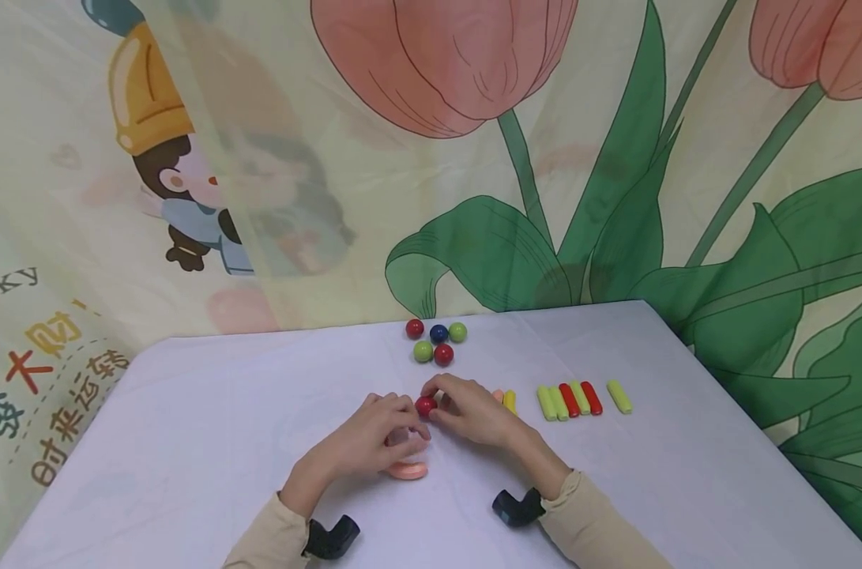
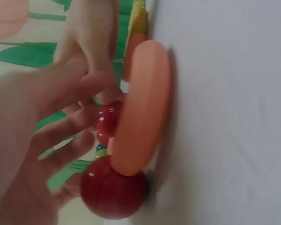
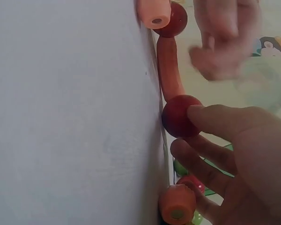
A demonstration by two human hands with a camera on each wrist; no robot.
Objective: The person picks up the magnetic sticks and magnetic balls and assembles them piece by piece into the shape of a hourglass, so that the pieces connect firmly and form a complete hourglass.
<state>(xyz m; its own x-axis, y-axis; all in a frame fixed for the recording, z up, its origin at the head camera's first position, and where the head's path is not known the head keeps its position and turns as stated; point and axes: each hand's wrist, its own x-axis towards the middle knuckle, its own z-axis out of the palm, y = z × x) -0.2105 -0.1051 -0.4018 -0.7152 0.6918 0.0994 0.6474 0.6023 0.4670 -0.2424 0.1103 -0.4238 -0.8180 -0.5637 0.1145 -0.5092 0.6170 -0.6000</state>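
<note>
My right hand (image 1: 473,411) pinches a glossy red ball (image 3: 180,117) between thumb and fingers, low over the white cloth. Close by on the left is my left hand (image 1: 374,438), its fingers loosely bent with nothing gripped; it looks blurred in the right wrist view. A curved orange sausage-shaped stick (image 1: 408,472) lies just below the left hand. Another red ball (image 2: 114,190) touches or nearly touches that stick's end in the left wrist view. A second orange stick (image 3: 168,68) runs between two red balls in the right wrist view.
Red, green and blue balls (image 1: 439,333) form a cluster near the table's back edge. Green and red sticks (image 1: 573,399) lie in a row at the right, one green stick (image 1: 619,397) apart. A yellow stick (image 1: 510,401) is partly hidden behind the right hand.
</note>
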